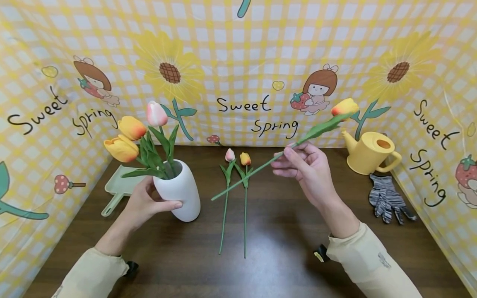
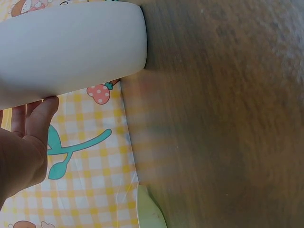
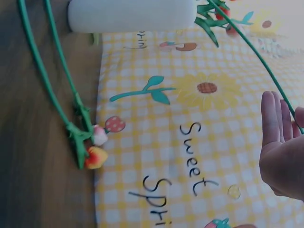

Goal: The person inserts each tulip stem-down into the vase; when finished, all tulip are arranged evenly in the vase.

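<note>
My left hand (image 1: 143, 203) holds a white vase (image 1: 181, 192) at its left side, the thumb across its front. The vase leans slightly on the dark table. Two yellow-orange tulips (image 1: 132, 127) and a pink-white tulip (image 1: 157, 114) stand in it with green leaves. In my right hand (image 1: 311, 171), thumb and fingers pinch the green stem of another yellow-orange tulip (image 1: 344, 108). That tulip slants, bloom up to the right, stem end down toward the vase, apart from it. Between the hands lie a pink tulip (image 1: 230, 155) and a yellow-orange tulip (image 1: 245, 159), their leaves touching.
A pale green dustpan (image 1: 118, 186) lies behind my left hand. At the right back stands a yellow watering can (image 1: 367, 153), with a grey knitted glove (image 1: 389, 199) in front. Yellow checked cloth (image 1: 238, 54) walls the table's back and sides.
</note>
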Demonstrator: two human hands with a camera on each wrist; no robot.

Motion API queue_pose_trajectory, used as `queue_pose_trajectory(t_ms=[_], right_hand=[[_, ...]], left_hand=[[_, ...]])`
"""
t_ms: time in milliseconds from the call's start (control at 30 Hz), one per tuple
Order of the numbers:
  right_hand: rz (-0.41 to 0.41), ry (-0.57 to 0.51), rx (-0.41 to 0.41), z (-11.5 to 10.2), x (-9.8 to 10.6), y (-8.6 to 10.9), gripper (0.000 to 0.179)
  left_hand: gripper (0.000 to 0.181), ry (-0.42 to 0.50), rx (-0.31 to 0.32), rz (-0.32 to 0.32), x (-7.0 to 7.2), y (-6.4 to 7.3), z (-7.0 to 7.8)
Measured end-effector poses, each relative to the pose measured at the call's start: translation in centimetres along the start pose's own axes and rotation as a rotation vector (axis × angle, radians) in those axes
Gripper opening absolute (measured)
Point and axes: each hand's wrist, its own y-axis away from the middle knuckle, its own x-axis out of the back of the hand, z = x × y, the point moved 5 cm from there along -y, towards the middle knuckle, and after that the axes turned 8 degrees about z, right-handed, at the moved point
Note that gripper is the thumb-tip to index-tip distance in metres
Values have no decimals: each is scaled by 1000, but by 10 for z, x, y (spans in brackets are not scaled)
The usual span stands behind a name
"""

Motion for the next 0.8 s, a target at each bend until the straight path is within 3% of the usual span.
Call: queue_pose_trajectory(t_ms=[400,800], right_hand=[[-9,88,86,-10,-45,-13,10],[-30,122,119,-13,-61,-22,12]], left_hand=[[80,8,-1,-1,0,0,0],[81,-2,1,2,-1,0,1]])
